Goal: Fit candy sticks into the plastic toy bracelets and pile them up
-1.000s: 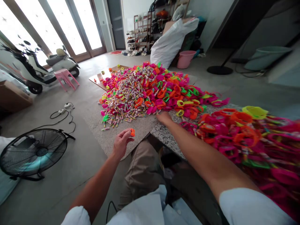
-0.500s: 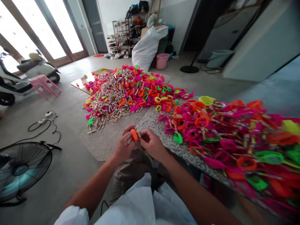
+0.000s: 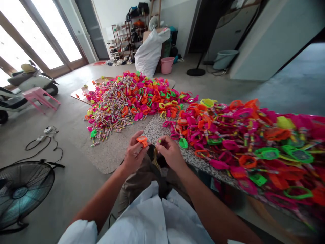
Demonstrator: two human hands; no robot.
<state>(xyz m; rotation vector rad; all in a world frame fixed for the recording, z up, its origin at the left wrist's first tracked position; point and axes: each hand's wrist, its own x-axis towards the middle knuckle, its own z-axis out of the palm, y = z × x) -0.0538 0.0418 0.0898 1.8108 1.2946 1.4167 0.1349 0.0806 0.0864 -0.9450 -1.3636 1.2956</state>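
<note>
A speckled worktop (image 3: 153,128) carried a heap of bright bands and small wrapped sticks (image 3: 122,101) beyond the hands, with more bands (image 3: 228,135) piled to the right. Near its edge, the left hand (image 3: 134,152) had its grip clamped on an orange watch-like band (image 3: 142,140). Just to the band's right, apart from it, the right hand's (image 3: 168,149) grip was pinched on a small yellow-tipped piece (image 3: 159,141); fingers hid its long axis.
</note>
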